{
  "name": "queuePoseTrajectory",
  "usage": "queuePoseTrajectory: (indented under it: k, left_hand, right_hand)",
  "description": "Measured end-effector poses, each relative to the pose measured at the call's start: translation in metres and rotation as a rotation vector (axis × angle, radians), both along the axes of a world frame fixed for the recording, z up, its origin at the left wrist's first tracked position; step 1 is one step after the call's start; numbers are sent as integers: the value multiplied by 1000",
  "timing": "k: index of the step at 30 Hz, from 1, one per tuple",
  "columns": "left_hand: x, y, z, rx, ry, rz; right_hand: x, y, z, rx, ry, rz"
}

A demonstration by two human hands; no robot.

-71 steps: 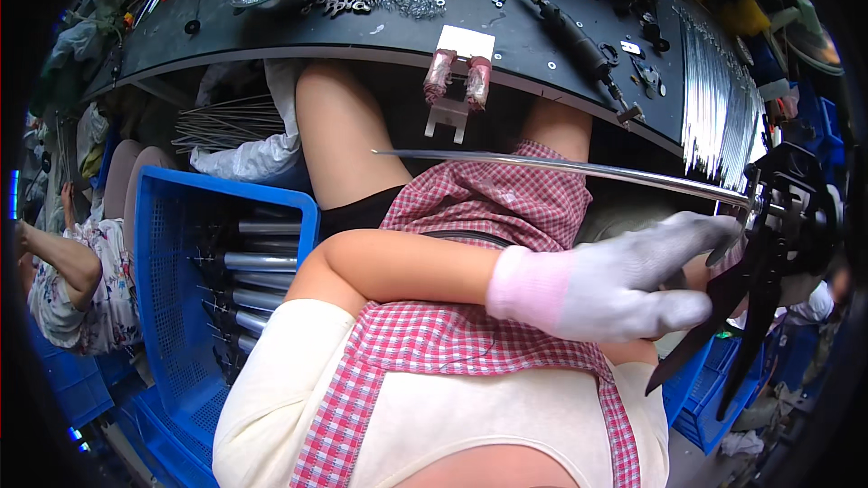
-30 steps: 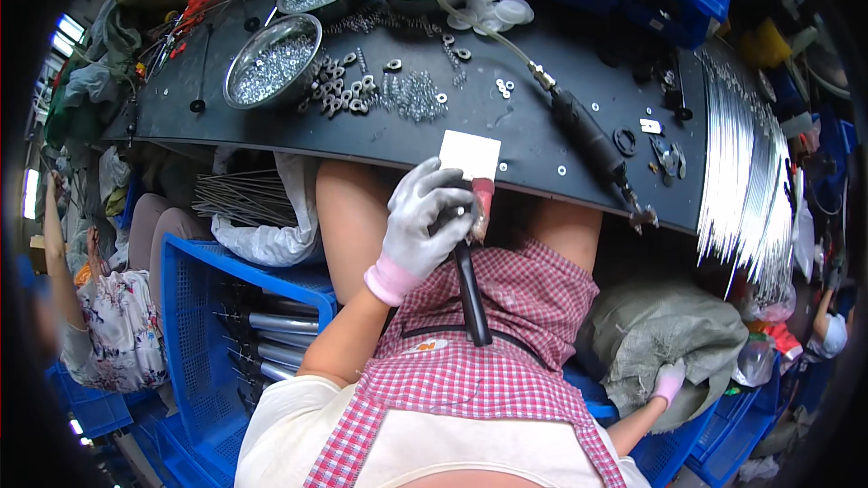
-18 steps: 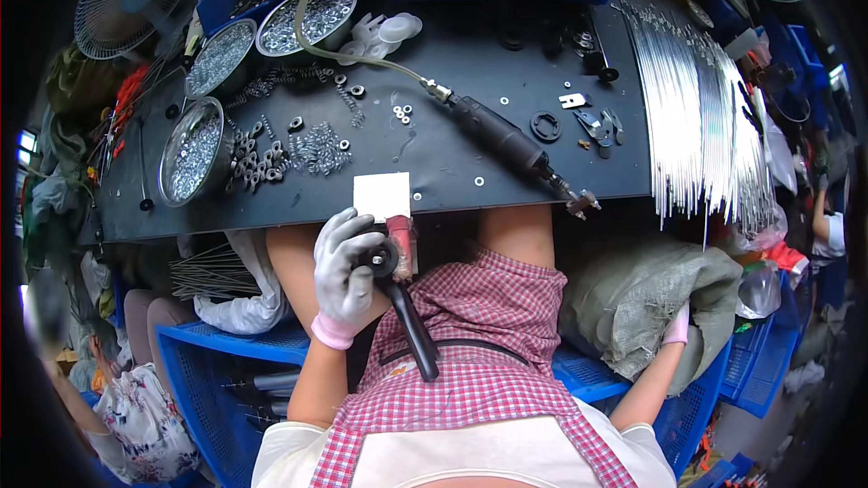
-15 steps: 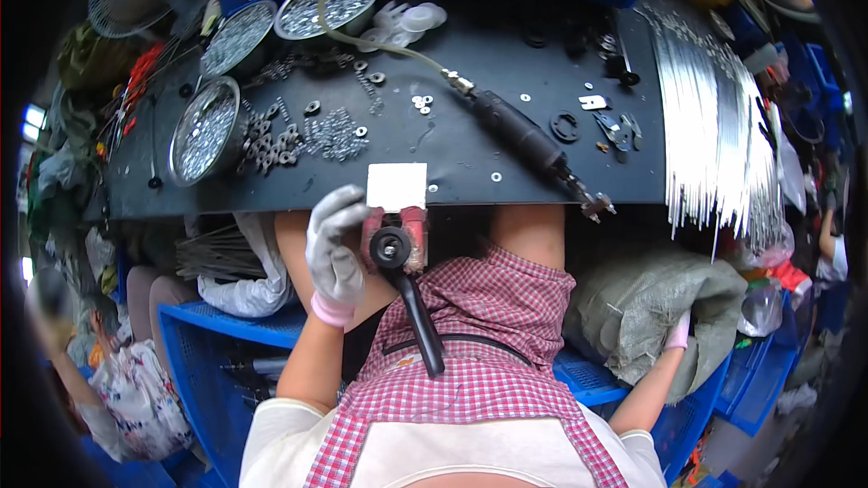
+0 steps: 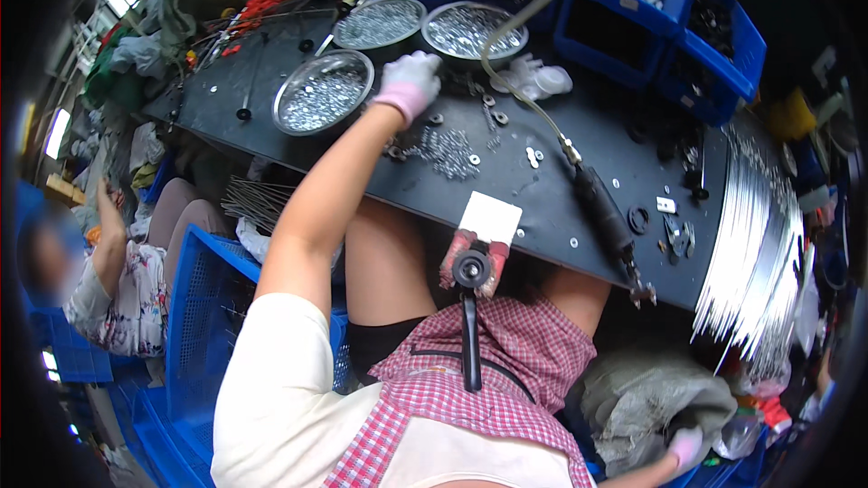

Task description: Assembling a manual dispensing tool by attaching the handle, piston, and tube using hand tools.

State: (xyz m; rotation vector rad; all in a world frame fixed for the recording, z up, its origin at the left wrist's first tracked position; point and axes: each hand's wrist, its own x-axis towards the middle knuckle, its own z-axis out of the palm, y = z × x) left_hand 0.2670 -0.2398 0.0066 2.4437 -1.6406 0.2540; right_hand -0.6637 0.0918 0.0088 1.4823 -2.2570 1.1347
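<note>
My left hand (image 5: 411, 83), in a white glove with a pink cuff, is over the table among the metal bowls and small dark parts. Its fingers are bent down and look closed; their tips and anything in them are hidden. My right hand (image 5: 686, 446), gloved the same way, is at the mouth of a grey-green woven sack (image 5: 651, 398), its fingers not clear. Between my thighs and the table edge stands a fixture with red jaws, a round black knob (image 5: 471, 268) and a black lever handle (image 5: 470, 343). A white square plate (image 5: 491, 217) sits at its top.
Three bowls of shiny small parts, one a near bowl (image 5: 324, 95), stand at the left. A black air tool (image 5: 604, 212) on a hose lies across the table. Thin metal rods (image 5: 750, 244) are fanned at the right, blue bins (image 5: 606, 36) behind. Another person (image 5: 127, 280) sits left.
My left hand has gone from beside the fixture up to the bowls and small parts. The view has turned, and my right hand shows more at the sack mouth.
</note>
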Motion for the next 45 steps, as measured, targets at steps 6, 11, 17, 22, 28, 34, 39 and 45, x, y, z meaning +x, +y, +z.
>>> queuePoseTrajectory:
  k: [6, 11, 17, 22, 28, 34, 39, 45]
  left_hand:
    - [-99, 121, 29, -584, 548, -558]
    - [-225, 192, 1, -494, 653, -1197]
    - [-186, 250, -9, -349, 611, -974]
    - [-139, 250, 16, 69, 473, -862]
    - [-102, 234, 120, 50, 462, -559]
    - [-15, 110, 106, 45, 207, -217]
    - [-54, 62, 54, -288, 181, -874]
    - [-104, 32, 60, 18, 205, -1384]
  right_hand:
    - [309, -189, 48, -108, -270, 390]
    - [485, -238, 0, 263, -662, 1357]
    - [564, -203, -58, 710, -848, 2050]
    - [602, -187, -80, 631, -882, 1904]
    - [635, -177, -36, 475, -738, 2073]
    - [633, -188, -25, 865, -889, 2256]
    - [640, -205, -44, 1174, -1083, 2387]
    - [644, -196, -70, 1801, -2258, 1764]
